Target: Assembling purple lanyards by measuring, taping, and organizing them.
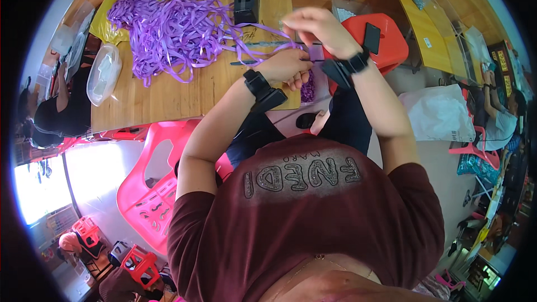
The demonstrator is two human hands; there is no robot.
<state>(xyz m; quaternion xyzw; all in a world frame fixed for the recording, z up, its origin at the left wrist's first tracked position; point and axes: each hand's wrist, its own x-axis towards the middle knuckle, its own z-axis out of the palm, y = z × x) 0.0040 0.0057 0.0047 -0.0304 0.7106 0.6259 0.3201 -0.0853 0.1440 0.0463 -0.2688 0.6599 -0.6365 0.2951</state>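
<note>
A large tangled heap of purple ribbon point(173, 33) covers the middle of the wooden table point(123, 106), with loose strands running right toward my hands. My left hand point(282, 67) is closed at the table's right edge, its fingers curled round a strand of the ribbon; the exact grip is partly hidden. Just above and right of it, my right hand point(318, 27) is raised with fingers apart and slightly blurred, close to a strand. Below the hands, a clear container holds small purple pieces point(307, 90). Both wrists wear black straps with boxy devices.
A black tape dispenser point(246, 0) stands beyond the ribbon. Left of the heap sits a clear plastic tub point(104, 74); a yellow bag point(106, 25) lies under the heap. A red stool point(383, 39) at right bears a dark phone point(371, 38). A pink chair point(148, 201) stands at my left.
</note>
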